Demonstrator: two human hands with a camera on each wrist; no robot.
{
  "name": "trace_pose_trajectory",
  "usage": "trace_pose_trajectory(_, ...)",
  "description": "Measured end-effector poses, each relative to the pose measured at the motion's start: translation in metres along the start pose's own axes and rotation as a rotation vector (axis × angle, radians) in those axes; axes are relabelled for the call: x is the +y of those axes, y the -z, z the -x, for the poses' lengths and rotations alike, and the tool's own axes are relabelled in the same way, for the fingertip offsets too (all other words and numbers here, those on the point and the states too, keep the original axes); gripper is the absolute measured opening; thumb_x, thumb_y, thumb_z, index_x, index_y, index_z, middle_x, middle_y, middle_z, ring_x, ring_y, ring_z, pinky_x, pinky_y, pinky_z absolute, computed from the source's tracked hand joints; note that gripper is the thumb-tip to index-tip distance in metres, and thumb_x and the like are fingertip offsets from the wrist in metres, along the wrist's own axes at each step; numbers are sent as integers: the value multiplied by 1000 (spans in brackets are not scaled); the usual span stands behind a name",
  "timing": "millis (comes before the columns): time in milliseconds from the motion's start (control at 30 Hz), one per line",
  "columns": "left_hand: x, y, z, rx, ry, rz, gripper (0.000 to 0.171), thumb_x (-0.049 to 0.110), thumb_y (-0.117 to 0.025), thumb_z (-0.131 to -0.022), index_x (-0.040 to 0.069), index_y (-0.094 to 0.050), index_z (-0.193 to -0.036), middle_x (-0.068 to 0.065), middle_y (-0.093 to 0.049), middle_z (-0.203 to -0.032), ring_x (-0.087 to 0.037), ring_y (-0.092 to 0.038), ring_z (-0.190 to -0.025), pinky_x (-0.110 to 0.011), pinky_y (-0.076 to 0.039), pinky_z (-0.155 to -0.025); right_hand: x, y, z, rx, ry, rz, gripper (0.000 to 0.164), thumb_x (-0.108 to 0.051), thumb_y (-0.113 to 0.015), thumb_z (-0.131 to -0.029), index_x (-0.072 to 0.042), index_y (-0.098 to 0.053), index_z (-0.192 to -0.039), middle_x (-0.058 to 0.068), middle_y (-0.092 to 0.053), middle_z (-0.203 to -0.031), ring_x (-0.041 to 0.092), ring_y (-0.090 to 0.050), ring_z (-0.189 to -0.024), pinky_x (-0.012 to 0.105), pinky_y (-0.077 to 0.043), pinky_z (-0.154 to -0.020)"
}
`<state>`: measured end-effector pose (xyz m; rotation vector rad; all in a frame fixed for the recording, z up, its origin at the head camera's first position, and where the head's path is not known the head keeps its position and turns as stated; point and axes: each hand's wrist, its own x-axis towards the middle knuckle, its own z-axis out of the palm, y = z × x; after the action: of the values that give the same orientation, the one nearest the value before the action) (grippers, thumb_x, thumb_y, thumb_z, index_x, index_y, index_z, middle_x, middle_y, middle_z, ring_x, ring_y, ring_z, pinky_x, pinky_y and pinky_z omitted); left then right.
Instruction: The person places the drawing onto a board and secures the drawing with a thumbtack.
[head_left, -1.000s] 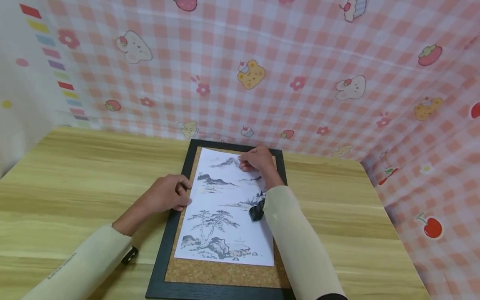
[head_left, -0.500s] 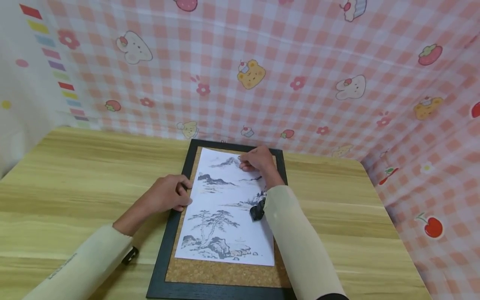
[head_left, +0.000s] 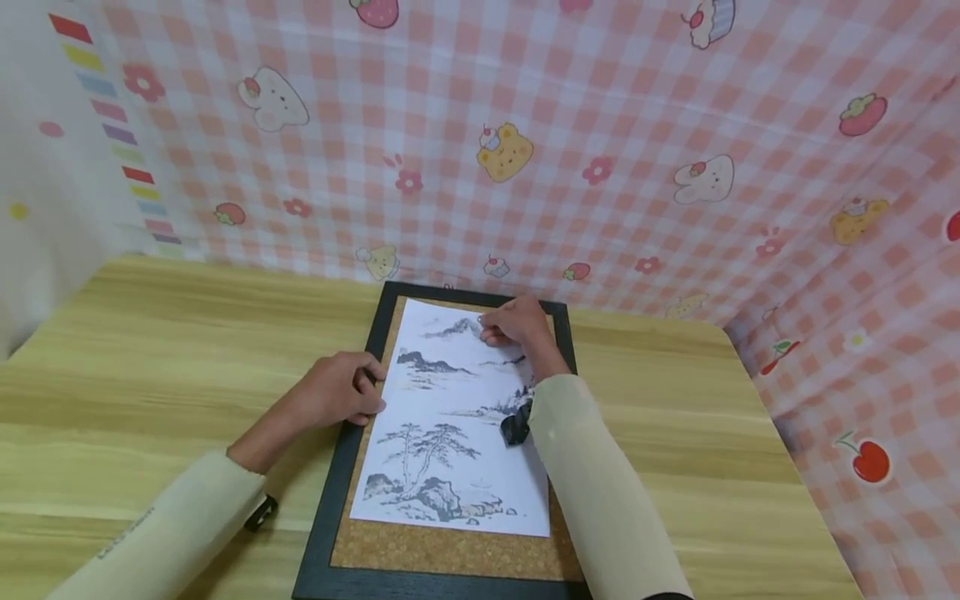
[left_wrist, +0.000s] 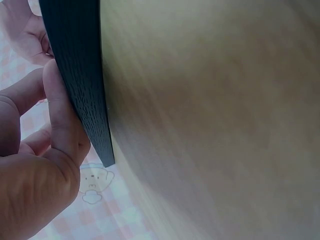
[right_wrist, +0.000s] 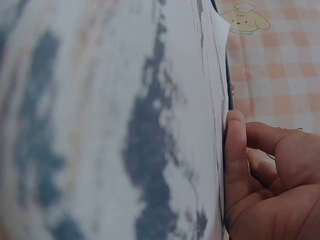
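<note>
In the head view a white sheet of paper (head_left: 450,417) printed with an ink landscape lies on a black-framed corkboard (head_left: 420,550). My left hand (head_left: 341,390) rests over the frame's left side, its thumb and a fingertip touching the sheet's left edge. In the left wrist view its bent fingers lie against the black frame (left_wrist: 85,75). My right hand (head_left: 513,321) is at the top of the sheet, thumb and forefinger pinched together at a tiny shiny, pin-like thing (head_left: 480,317). Its exact kind is too small to tell. The right hand hides the sheet's top right corner.
The corkboard lies on a wood-grain table (head_left: 187,333), its far edge close to a pink checked cloth (head_left: 420,100) hung behind. Another stretch of cloth rises at the right. Dark straps or cameras sit at both wrists.
The whole head view has shifted down very slightly. Both hands, the sheet and the corkboard keep their places relative to one another.
</note>
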<state>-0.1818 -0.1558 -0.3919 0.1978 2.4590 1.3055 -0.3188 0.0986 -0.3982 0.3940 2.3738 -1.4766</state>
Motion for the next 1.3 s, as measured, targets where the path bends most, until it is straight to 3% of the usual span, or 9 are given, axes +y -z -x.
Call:
trace_pose_trajectory(567,0,1,-2,8,1,-36,36,4,-67,-83,-4,-53,-116,-11,-63,-80,-14,-65,-60,-29,-55,-61,-3,2,1,-18,43,-6,15,-13,-71,-82,-1,-67,-89,7,-67,-62,12,-64,-49,27,-56,-54)
trace_pose_trajectory(1300,-2,-1,-1,-12,16,-6,36,2,-65,-84,-5,-52,-117,-12,-63,-82,-14,-65,-63,-29,-57,-63,1,1,2,-12,14,19,13,-15,-73,-80,-4,-68,-84,6,-67,-65,12,-65,-52,27,-56,-56)
